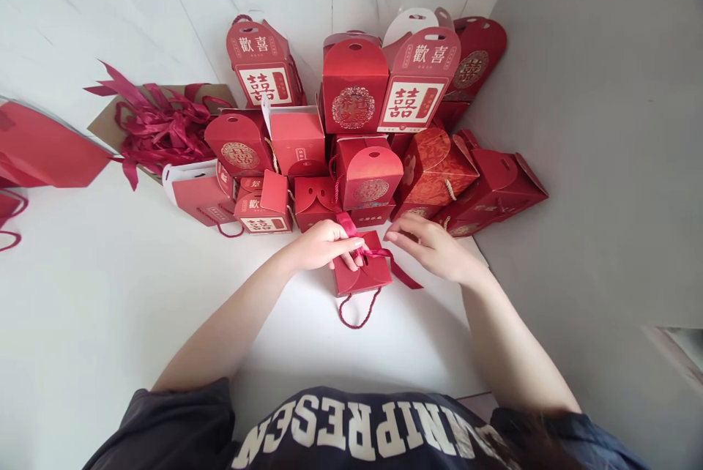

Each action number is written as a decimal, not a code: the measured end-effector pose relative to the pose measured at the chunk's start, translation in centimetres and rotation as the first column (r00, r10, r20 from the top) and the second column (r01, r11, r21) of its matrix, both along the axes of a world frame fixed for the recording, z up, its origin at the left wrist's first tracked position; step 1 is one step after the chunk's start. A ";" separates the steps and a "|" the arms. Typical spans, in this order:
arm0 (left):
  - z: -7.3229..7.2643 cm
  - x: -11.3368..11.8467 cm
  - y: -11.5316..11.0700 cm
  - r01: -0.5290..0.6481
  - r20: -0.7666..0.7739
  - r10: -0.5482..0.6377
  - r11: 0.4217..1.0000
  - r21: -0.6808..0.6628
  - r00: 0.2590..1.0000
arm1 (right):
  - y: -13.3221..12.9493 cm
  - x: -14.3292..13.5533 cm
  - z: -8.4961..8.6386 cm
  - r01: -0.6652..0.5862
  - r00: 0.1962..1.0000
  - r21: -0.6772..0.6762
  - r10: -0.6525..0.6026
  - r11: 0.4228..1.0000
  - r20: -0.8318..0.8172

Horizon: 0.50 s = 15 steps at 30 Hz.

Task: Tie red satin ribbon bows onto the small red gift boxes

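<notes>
A small red gift box (365,280) stands on the white surface in front of me, with a dark red cord handle (356,325) hanging toward me. A crimson ribbon (405,276) passes over its top, one end trailing to the right. My left hand (329,244) is at the box's upper left, thumb and fingers closed on the ribbon. To the right of the box, my right hand (431,244) hovers with fingers slightly bent and apart, and nothing shows between them.
Several red gift boxes (354,89) are stacked behind the small box. Crimson ribbons (165,126) lie in a heap on a brown bag at the back left. Red bags (47,148) are at the far left edge. A grey wall (593,162) rises on the right.
</notes>
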<state>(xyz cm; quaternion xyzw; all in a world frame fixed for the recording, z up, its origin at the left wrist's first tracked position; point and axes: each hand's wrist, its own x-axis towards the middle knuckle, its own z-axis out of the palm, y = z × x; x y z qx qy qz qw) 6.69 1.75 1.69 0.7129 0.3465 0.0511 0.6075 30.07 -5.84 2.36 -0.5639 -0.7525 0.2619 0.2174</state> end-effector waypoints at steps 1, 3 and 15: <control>0.0 0.0 0.0 0.004 -0.004 -0.004 1.000 0.006 1.000 | 0.7 -0.3 -0.4 -0.027 0.998 -0.029 0.026 0.999 -0.059; 0.0 0.0 0.0 0.006 -0.003 -0.006 1.000 0.015 1.000 | 1.8 -0.6 -1.1 -0.082 0.988 -0.072 0.072 0.994 -0.134; 0.9 -0.2 -0.2 0.077 0.032 -0.078 0.996 0.037 0.996 | 3.1 -0.5 -0.8 -0.270 0.946 -0.188 0.223 0.944 -0.235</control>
